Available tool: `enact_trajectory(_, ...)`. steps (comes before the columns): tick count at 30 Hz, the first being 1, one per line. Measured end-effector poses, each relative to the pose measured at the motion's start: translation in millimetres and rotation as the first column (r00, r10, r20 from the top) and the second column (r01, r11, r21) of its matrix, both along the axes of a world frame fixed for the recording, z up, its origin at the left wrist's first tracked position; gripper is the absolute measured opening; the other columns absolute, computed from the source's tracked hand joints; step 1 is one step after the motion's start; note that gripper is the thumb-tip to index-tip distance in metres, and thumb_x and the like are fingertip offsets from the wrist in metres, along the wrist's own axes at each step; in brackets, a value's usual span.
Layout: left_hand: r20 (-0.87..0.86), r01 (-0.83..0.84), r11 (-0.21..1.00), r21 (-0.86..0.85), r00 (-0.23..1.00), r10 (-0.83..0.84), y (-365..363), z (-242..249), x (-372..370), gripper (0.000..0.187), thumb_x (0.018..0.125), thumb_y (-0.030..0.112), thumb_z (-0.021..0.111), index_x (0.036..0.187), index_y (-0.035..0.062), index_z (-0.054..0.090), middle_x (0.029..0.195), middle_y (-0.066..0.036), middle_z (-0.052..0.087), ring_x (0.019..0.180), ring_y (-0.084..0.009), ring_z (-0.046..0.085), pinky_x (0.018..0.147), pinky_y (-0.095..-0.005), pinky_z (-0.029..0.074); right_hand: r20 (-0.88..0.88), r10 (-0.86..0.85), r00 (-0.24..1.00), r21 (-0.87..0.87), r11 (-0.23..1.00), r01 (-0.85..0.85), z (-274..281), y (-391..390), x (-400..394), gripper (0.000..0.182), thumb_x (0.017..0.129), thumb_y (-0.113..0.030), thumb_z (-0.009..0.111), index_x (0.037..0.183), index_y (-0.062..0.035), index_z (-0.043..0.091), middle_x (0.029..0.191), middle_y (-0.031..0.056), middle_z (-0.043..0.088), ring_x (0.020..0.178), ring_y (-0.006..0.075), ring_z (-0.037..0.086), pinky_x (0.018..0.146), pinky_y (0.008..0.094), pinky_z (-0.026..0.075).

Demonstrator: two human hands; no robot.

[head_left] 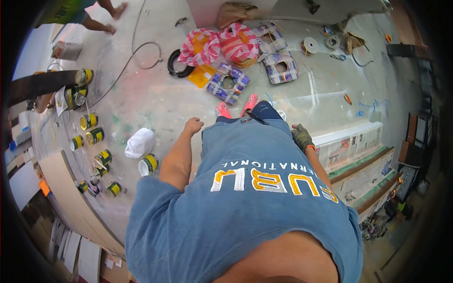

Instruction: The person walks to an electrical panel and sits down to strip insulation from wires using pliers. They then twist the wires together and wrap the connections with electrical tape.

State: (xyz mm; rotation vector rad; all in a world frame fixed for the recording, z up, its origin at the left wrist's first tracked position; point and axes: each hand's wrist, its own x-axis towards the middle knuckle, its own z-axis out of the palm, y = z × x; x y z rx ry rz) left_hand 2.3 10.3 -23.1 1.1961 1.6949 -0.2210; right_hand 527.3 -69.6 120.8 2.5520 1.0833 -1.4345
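Note:
I look straight down my blue shirt (245, 207) to my pink sandals (250, 104) on a paint-stained floor. My left hand (192, 126) is bare, hangs beside my hip with its fingers curled in, and holds nothing. My right hand (302, 137) wears a dark work glove and hangs at my other side, close to the white end of a newspaper-covered board (349, 141); nothing shows in it, and its fingers are hard to make out. A white cloth bundle (139, 142) and a yellow-labelled can (149, 164) lie on the floor left of my left arm.
Several yellow-labelled cans (94, 136) stand along the left by a curved board (71, 188). Ahead lie plaid-wrapped bundles (228, 83), pink striped bags (222, 45), a black coil (175, 66) and a hammer (180, 21). Another person's legs (106, 19) are at top left.

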Motion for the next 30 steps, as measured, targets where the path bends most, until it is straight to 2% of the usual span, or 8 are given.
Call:
enact_trajectory(13, 0.035, -0.006, 1.0, -0.028, 0.999, 0.007, 86.6, 10.3, 99.2, 0.053, 0.079, 0.029, 0.069, 0.124, 0.0019, 0.065, 0.122, -0.023, 0.066, 0.113, -0.0343, 0.064, 0.098, -0.0386, 0.049, -0.036, -0.477, 0.878, -0.006, 0.879, 0.477, -50.0, -10.0, 129.8, 0.035, 0.086, -0.025, 0.056, 0.112, -0.0043, 0.066, 0.084, 0.013, 0.069, 0.064, 0.023, 0.064, 0.058, 0.0384, 0.051)
enact_trajectory(18, -0.136, 0.072, 0.993, -0.095, 0.987, -0.085, 144.7, 34.8, 174.7, 0.052, 0.082, 0.028, 0.068, 0.126, 0.0013, 0.064, 0.116, -0.022, 0.069, 0.095, -0.0298, 0.07, 0.076, -0.0378, 0.057, -0.173, -0.744, 0.645, -0.015, 0.657, 0.754, -83.6, -1.6, 237.4, 0.037, 0.096, -0.043, 0.049, 0.105, -0.0101, 0.063, 0.083, 0.0037, 0.062, 0.068, 0.0178, 0.059, 0.057, 0.0375, 0.049)
enact_trajectory(23, -0.207, -0.028, 0.998, -0.061, 0.978, 0.014, 213.9, 71.3, 342.7, 0.035, 0.085, 0.029, 0.064, 0.105, 0.0004, 0.07, 0.082, -0.013, 0.071, 0.07, -0.0247, 0.066, 0.059, -0.0384, 0.053, -0.114, -0.361, 0.925, 0.041, 0.929, 0.368, -216.5, -15.5, 421.0, 0.035, 0.094, -0.042, 0.055, 0.087, -0.0099, 0.066, 0.077, 0.0051, 0.061, 0.065, 0.0191, 0.059, 0.056, 0.0385, 0.05)
enact_trajectory(26, 0.008, 0.086, 0.979, 0.186, 0.996, -0.089, 264.1, 93.3, 473.6, 0.032, 0.087, 0.027, 0.06, 0.091, -0.0038, 0.067, 0.068, -0.013, 0.065, 0.06, -0.0245, 0.062, 0.056, -0.0385, 0.049, 0.332, 0.412, 0.848, 0.173, 0.857, -0.485, -196.8, -25.6, 508.8, 0.026, 0.093, -0.032, 0.054, 0.09, -0.0083, 0.065, 0.079, 0.0117, 0.063, 0.069, 0.0265, 0.064, 0.063, 0.0428, 0.053)
enact_trajectory(27, 0.061, 0.158, 0.908, 0.388, 0.979, -0.196, 287.0, 82.3, 513.0, 0.031, 0.088, 0.026, 0.059, 0.089, -0.0048, 0.065, 0.067, -0.014, 0.064, 0.059, -0.0249, 0.062, 0.056, -0.0388, 0.049, 0.138, -0.383, 0.913, 0.056, 0.924, 0.379, -174.2, 1.1, 534.5, 0.024, 0.096, -0.028, 0.048, 0.093, -0.01, 0.064, 0.08, 0.0122, 0.062, 0.074, 0.0257, 0.064, 0.069, 0.0403, 0.054)
enact_trajectory(28, 0.042, 0.228, 0.793, 0.564, 0.952, -0.304, 310.4, 154.2, 600.2, 0.028, 0.09, 0.022, 0.058, 0.085, -0.0051, 0.063, 0.068, -0.018, 0.064, 0.061, -0.0267, 0.063, 0.058, -0.0399, 0.048, 0.279, 0.365, 0.888, -0.069, 0.93, -0.361, -203.6, 7.2, 589.5, 0.032, 0.095, -0.024, 0.048, 0.113, -0.0012, 0.064, 0.117, 0.0274, 0.064, 0.112, 0.039, 0.062, 0.094, 0.0463, 0.049)
enact_trajectory(29, -0.003, 0.217, 0.772, 0.597, 0.963, -0.268, 337.0, 203.6, 669.6, 0.026, 0.093, 0.02, 0.057, 0.093, -0.0045, 0.065, 0.076, -0.019, 0.067, 0.072, -0.0248, 0.066, 0.067, -0.0378, 0.051, 0.236, -0.363, 0.901, 0.396, 0.883, 0.252, -208.7, 15.8, 637.9, 0.029, 0.099, -0.032, 0.044, 0.091, -0.0101, 0.062, 0.074, 0.0132, 0.061, 0.07, 0.0276, 0.061, 0.075, 0.0425, 0.051)
enact_trajectory(30, 0.078, 0.151, 0.489, 0.859, 0.905, -0.417, 361.0, 245.8, 727.9, 0.025, 0.093, 0.016, 0.059, 0.106, -0.0036, 0.066, 0.092, -0.017, 0.069, 0.086, -0.0209, 0.066, 0.076, -0.0335, 0.052, 0.785, -0.013, 0.62, 0.382, 0.797, -0.467, -187.2, 37.1, 695.3, 0.032, 0.101, -0.033, 0.042, 0.09, -0.0097, 0.061, 0.076, 0.0125, 0.062, 0.071, 0.0277, 0.061, 0.074, 0.0443, 0.05)
